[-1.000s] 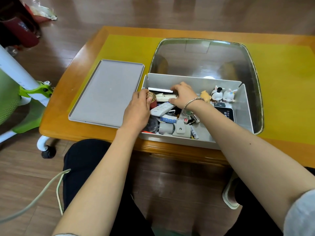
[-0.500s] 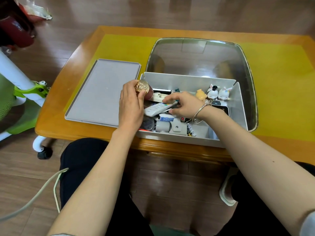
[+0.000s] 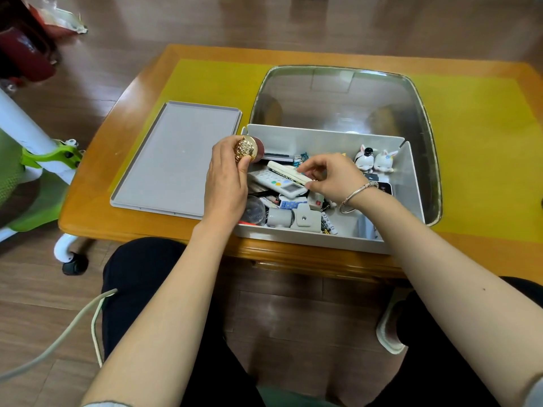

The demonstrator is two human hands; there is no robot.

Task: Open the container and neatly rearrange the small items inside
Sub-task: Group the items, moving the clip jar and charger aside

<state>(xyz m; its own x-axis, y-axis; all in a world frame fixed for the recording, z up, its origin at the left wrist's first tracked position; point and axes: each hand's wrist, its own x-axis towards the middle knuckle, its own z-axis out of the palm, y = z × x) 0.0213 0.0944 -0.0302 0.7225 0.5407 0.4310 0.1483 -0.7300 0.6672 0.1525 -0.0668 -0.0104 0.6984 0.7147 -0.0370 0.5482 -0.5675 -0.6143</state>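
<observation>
- Here, a grey open container (image 3: 323,239) is seen at the near edge of a wooden table (image 3: 97,218), partly set over a clear glass inset (image 3: 338,95) in the tabletop.
- Its flat grey lid (image 3: 176,160) is laid on the table just to the left of the container, beside its left wall.
- A round gold-topped object (image 3: 246,149) with a dark red body is gripped by the left hand (image 3: 226,183), thumb and fingers curled round it, and is held above the container's far left corner.
- The right hand (image 3: 335,177) is held over the middle of the container, its fingers curled down; a narrow cream-coloured item (image 3: 286,171) is touched or pinched by the fingertips, though which cannot be told for certain.
- A white remote control (image 3: 276,183) with coloured buttons is lying under that cream item, slanted across the clutter.
- Two small white rabbit figurines (image 3: 374,161) are stood side by side at the far right corner of the container.
- Grey plastic pieces (image 3: 293,218), a small clear round item (image 3: 254,211) and other small objects are crowded against the near wall.
- A metal bangle (image 3: 355,195) is worn on the right wrist.
- A yellow mat (image 3: 484,142) is spread over the tabletop around the glass.
</observation>
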